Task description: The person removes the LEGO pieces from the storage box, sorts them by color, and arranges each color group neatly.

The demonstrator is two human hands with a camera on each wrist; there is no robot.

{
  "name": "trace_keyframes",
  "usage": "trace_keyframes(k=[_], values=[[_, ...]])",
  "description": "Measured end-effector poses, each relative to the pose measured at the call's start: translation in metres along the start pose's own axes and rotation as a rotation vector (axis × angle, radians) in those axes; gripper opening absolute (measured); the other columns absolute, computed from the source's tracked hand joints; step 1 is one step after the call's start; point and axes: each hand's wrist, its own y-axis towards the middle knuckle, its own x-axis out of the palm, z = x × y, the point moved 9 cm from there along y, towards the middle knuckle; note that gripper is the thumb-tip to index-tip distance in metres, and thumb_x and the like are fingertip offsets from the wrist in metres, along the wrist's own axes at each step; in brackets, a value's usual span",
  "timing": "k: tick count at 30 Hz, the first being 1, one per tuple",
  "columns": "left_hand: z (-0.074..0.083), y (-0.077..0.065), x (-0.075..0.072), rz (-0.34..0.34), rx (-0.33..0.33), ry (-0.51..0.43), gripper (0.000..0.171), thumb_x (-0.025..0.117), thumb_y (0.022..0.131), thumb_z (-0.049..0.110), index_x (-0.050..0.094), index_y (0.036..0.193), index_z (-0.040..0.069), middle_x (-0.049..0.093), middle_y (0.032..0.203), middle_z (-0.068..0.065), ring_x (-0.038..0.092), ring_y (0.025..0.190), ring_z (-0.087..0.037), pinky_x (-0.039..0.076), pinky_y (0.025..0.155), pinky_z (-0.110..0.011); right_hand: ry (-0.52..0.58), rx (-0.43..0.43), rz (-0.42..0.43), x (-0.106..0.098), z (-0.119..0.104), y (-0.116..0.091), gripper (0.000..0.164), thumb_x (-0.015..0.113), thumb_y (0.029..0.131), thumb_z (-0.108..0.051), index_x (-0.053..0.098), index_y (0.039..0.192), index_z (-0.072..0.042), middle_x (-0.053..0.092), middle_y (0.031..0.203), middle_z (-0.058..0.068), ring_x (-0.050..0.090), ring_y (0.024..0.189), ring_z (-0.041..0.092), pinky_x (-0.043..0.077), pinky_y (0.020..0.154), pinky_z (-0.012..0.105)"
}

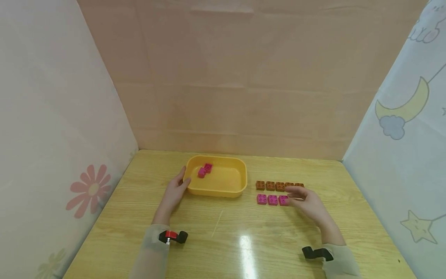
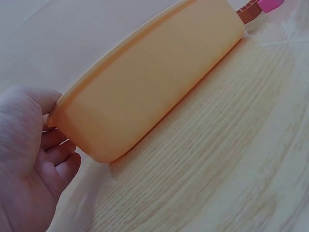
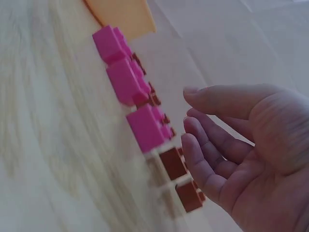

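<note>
My left hand [image 1: 175, 192] grips the left end of a yellow plastic tub [image 1: 216, 193]. In the left wrist view the thumb of that hand [image 2: 29, 159] lies over the tub's rim [image 2: 145, 87], with the fingers outside below it. Inside the tub lie two pink toy bricks [image 1: 201, 173]. Over the right end of a row of three pink bricks [image 1: 273, 200] hovers my right hand [image 1: 308, 203]. In the right wrist view its fingers [image 3: 207, 166] are loosely bent, apart from the thumb, and hold nothing. The nearest pink brick [image 3: 146, 128] stands apart from the fingertips.
Behind the pink row runs a row of several brown bricks [image 1: 270, 186], its right end partly hidden by the right hand. Everything stands on a wooden table [image 1: 209, 240]. A beige back wall [image 1: 237, 85] and patterned side sheets [image 1: 400, 162] close it in.
</note>
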Motion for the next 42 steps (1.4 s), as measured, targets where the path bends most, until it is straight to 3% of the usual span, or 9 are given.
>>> trace_keyframes(k=[7, 14, 22, 25, 32, 36, 42], values=[[-0.002, 0.001, 0.000, 0.005, -0.011, 0.008, 0.067, 0.057, 0.114, 0.027, 0.026, 0.169, 0.003, 0.021, 0.176, -0.009, 0.018, 0.162, -0.029, 0.021, 0.131, -0.046, 0.087, -0.055, -0.029, 0.025, -0.032, 0.015, 0.046, 0.077, 0.101, -0.018, 0.065, 0.142, 0.000, 0.068, 0.136, 0.023, 0.067, 0.122, 0.038, 0.063, 0.088, 0.029], [0.000, 0.001, 0.003, -0.001, 0.011, 0.005, 0.066, 0.056, 0.114, 0.025, 0.026, 0.168, 0.002, 0.020, 0.177, -0.010, 0.018, 0.162, -0.031, 0.021, 0.131, -0.048, 0.186, -0.123, -0.112, 0.078, -0.081, 0.041, 0.043, 0.080, 0.099, -0.016, 0.069, 0.138, -0.001, 0.068, 0.136, 0.025, 0.069, 0.119, 0.031, 0.058, 0.095, 0.024], [0.001, 0.002, 0.006, 0.005, 0.012, 0.015, 0.065, 0.056, 0.114, 0.024, 0.028, 0.168, 0.002, 0.022, 0.176, -0.010, 0.019, 0.162, -0.031, 0.022, 0.130, -0.048, 0.243, -0.207, -0.228, 0.145, -0.130, 0.072, 0.043, 0.081, 0.098, -0.017, 0.070, 0.137, -0.002, 0.067, 0.139, 0.024, 0.069, 0.118, 0.027, 0.062, 0.097, 0.035], [0.003, 0.002, 0.008, 0.005, 0.026, 0.011, 0.065, 0.056, 0.114, 0.023, 0.028, 0.168, 0.001, 0.022, 0.176, -0.012, 0.020, 0.162, -0.032, 0.022, 0.130, -0.049, 0.260, -0.217, -0.241, 0.164, -0.140, 0.084, 0.040, 0.081, 0.098, -0.015, 0.072, 0.135, -0.003, 0.068, 0.138, 0.025, 0.070, 0.117, 0.029, 0.062, 0.097, 0.036], [0.036, -0.009, 0.012, -0.023, -0.027, -0.037, 0.063, 0.054, 0.113, 0.012, 0.024, 0.166, -0.005, 0.017, 0.175, -0.018, 0.014, 0.162, -0.035, 0.017, 0.132, -0.048, 0.256, -0.180, -0.204, 0.191, -0.152, 0.109, 0.043, 0.081, 0.096, -0.012, 0.071, 0.137, -0.003, 0.071, 0.136, 0.020, 0.071, 0.117, 0.029, 0.062, 0.098, 0.037], [0.038, -0.010, 0.011, -0.022, -0.023, -0.029, 0.063, 0.055, 0.113, 0.013, 0.025, 0.166, -0.005, 0.018, 0.175, -0.017, 0.016, 0.162, -0.036, 0.018, 0.131, -0.048, 0.259, -0.187, -0.215, 0.208, -0.159, 0.122, 0.044, 0.077, 0.096, -0.004, 0.068, 0.139, 0.003, 0.071, 0.134, 0.022, 0.070, 0.120, 0.038, 0.062, 0.099, 0.039], [0.042, -0.013, 0.012, -0.030, -0.003, -0.022, 0.063, 0.056, 0.113, 0.014, 0.025, 0.165, -0.007, 0.019, 0.174, -0.021, 0.018, 0.161, -0.038, 0.020, 0.131, -0.049, 0.254, -0.153, -0.181, 0.224, -0.155, 0.141, 0.045, 0.077, 0.094, 0.001, 0.068, 0.138, 0.004, 0.073, 0.131, 0.018, 0.072, 0.116, 0.031, 0.063, 0.093, 0.036]])
